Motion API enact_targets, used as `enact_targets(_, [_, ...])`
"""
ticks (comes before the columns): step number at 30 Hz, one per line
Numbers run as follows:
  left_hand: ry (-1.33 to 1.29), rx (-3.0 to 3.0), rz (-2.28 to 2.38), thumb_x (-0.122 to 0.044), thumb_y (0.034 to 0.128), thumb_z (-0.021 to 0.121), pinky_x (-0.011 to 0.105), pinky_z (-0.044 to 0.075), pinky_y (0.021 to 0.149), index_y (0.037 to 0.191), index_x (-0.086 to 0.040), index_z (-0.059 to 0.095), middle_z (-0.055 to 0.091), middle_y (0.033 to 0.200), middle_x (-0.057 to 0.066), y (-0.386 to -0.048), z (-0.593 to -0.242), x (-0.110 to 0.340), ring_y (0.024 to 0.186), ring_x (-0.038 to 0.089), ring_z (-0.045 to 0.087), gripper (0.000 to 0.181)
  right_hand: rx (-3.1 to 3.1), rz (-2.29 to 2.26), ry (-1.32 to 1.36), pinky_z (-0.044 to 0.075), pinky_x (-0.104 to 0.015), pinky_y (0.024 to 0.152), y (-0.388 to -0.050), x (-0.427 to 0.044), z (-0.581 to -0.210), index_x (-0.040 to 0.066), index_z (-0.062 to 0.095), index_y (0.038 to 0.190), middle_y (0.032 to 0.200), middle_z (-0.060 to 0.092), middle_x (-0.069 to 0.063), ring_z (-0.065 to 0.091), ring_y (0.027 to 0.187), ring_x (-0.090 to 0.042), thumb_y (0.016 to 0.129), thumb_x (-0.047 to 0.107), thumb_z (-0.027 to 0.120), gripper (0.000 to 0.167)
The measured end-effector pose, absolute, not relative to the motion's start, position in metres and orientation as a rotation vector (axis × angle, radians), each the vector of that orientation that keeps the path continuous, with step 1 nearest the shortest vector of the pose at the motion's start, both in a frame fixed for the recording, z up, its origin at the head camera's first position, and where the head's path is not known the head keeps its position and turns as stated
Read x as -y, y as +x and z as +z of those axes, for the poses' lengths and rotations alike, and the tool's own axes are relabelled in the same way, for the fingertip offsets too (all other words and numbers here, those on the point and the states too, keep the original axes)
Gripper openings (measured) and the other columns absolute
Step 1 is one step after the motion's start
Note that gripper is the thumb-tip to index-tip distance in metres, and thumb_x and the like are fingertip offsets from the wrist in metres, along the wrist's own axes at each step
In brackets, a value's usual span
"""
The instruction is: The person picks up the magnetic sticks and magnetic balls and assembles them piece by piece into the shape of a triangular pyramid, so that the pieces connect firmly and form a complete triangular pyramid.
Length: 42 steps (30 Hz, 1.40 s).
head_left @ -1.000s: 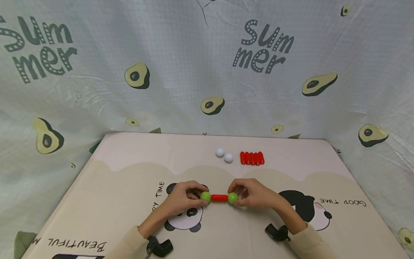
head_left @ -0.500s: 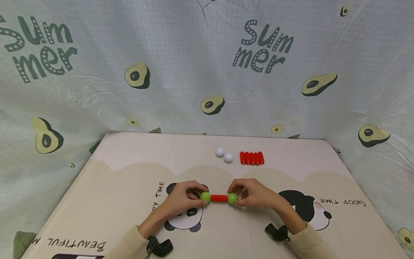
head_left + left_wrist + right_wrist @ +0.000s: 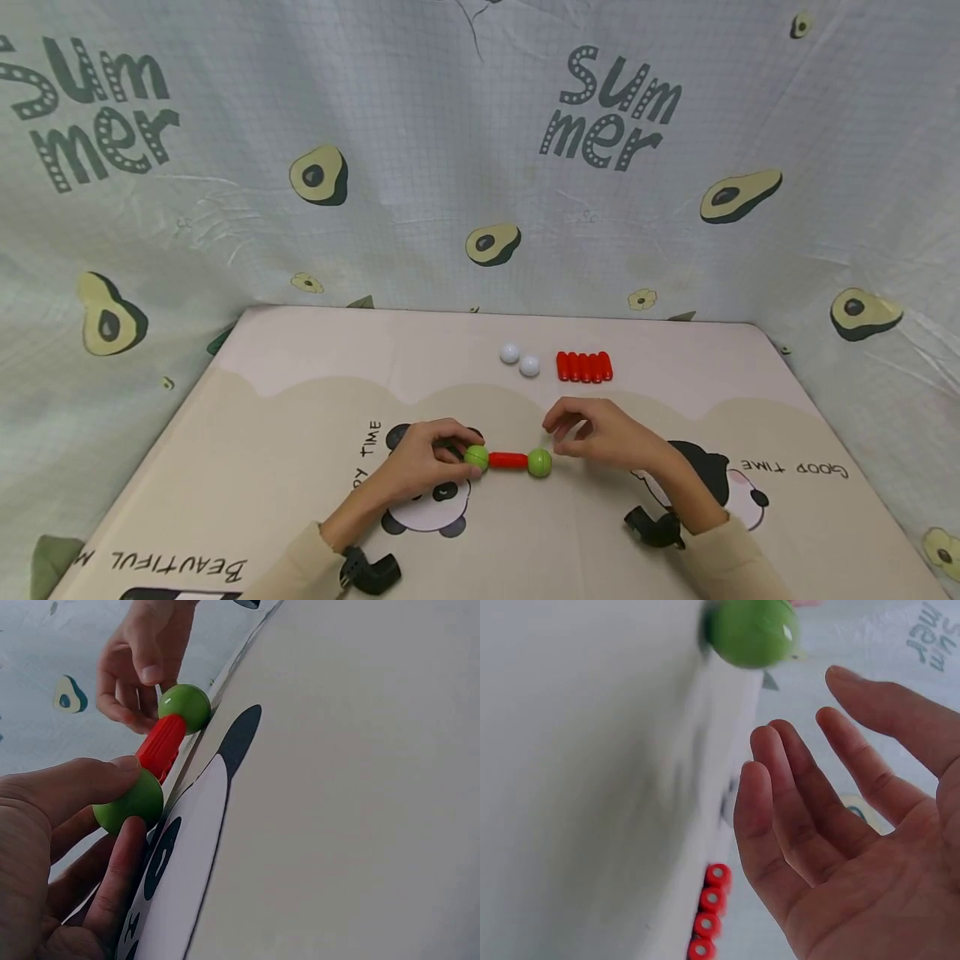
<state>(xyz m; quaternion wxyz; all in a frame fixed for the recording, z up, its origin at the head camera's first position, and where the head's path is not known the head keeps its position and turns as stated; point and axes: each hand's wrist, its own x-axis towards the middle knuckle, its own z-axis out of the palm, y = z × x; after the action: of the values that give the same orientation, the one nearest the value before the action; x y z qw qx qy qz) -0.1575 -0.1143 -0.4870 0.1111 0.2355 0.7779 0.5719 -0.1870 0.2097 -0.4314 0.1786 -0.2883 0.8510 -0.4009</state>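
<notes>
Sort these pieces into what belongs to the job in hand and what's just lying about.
In the job:
left green ball, pinched by the left hand
red rod between the balls
right green ball

Lying about, perhaps spares:
two white balls
row of five red rods

The right hand [image 3: 603, 433] has let go, I see: a second ago it pinched the green ball [image 3: 539, 463] nearer the table's [image 3: 337, 342] right edge; now it hangs apart, just beside that ball, shifted toward the far right corner.
</notes>
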Motion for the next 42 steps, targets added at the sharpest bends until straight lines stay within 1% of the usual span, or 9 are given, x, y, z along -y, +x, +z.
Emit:
enact_targets(3, [0.697,-2.286,1.682,-0.018,0.0838,0.087,0.022,0.061,0.073,0.118,-0.007,0.075,0.073,0.108,0.010,-0.158,-0.487,0.115,0.082,0.011,0.072,0.038,-2.431,-1.169,-0.828,0.058,-0.025,0.086,-0.191,-0.216,-0.426,0.005,0.069,0.116,0.109,0.072,-0.012,0.068,0.097,-0.011,0.094,0.012,0.074,0.023])
enact_targets(8, [0.695,-2.289,1.680,-0.019,0.0837,0.087,0.022,0.061,0.074,0.118,-0.008,0.075,0.073,0.109,0.010,-0.157,-0.486,0.115,0.084,0.010,0.072,0.038,-2.517,-1.200,-0.806,0.059,-0.025,0.086,-0.201,-0.229,-0.415,0.003,0.068,0.116,0.113,0.071,-0.016,0.068,0.099,-0.013,0.095,0.011,0.073,0.023])
enact_targets(15, [0.693,-2.294,1.678,-0.019,0.0834,0.087,0.022,0.061,0.075,0.118,-0.008,0.075,0.073,0.109,0.010,-0.159,-0.487,0.114,0.084,0.010,0.072,0.038,-2.671,-1.147,-0.664,0.055,-0.024,0.087,-0.227,-0.244,-0.398,0.006,0.070,0.113,0.108,0.071,-0.008,0.064,0.099,-0.020,0.096,0.011,0.072,0.018])
enact_targets(19, [0.690,-2.302,1.671,-0.020,0.0835,0.087,0.022,0.061,0.075,0.118,-0.008,0.076,0.073,0.109,0.009,-0.159,-0.487,0.114,0.084,0.010,0.072,0.038,-2.731,-1.126,-0.595,0.056,-0.024,0.085,-0.244,-0.252,-0.394,0.002,0.068,0.117,0.115,0.071,-0.016,0.066,0.104,-0.026,0.097,0.010,0.068,0.022])
enact_targets(22, [0.680,-2.292,1.675,-0.020,0.0842,0.087,0.022,0.061,0.074,0.118,-0.008,0.075,0.073,0.109,0.010,-0.159,-0.486,0.114,0.083,0.011,0.072,0.038,-2.775,-1.105,-0.527,0.057,-0.024,0.083,-0.256,-0.258,-0.394,0.000,0.067,0.120,0.119,0.070,-0.020,0.067,0.107,-0.030,0.098,0.011,0.066,0.024])
enact_targets(30, [0.662,-2.300,1.665,-0.021,0.0855,0.086,0.022,0.061,0.072,0.119,-0.008,0.075,0.073,0.108,0.010,-0.159,-0.487,0.115,0.082,0.010,0.072,0.037,-2.771,-1.043,-0.354,0.062,-0.032,0.080,-0.280,-0.270,-0.406,-0.004,0.063,0.126,0.120,0.068,-0.023,0.067,0.103,-0.032,0.099,0.012,0.065,0.031])
enact_targets(32, [0.660,-2.299,1.667,-0.021,0.0855,0.086,0.022,0.061,0.072,0.118,-0.008,0.075,0.073,0.108,0.010,-0.158,-0.487,0.115,0.082,0.010,0.072,0.037,-2.745,-1.029,-0.329,0.062,-0.034,0.081,-0.283,-0.272,-0.410,-0.005,0.062,0.127,0.121,0.067,-0.024,0.066,0.103,-0.032,0.099,0.012,0.065,0.033])
enact_targets(39, [0.660,-2.280,1.683,-0.020,0.0855,0.086,0.023,0.062,0.072,0.119,-0.007,0.075,0.073,0.108,0.012,-0.157,-0.487,0.114,0.081,0.010,0.073,0.037,-2.664,-0.959,-0.219,0.062,-0.035,0.084,-0.290,-0.271,-0.421,-0.003,0.059,0.132,0.125,0.064,-0.026,0.065,0.102,-0.030,0.099,0.014,0.064,0.038])
enact_targets(42, [0.661,-2.279,1.683,-0.019,0.0851,0.086,0.024,0.062,0.072,0.119,-0.008,0.075,0.073,0.108,0.012,-0.157,-0.487,0.114,0.082,0.010,0.072,0.037,-2.643,-0.940,-0.190,0.062,-0.035,0.084,-0.291,-0.271,-0.422,-0.005,0.057,0.134,0.126,0.063,-0.028,0.065,0.101,-0.031,0.098,0.013,0.064,0.040])
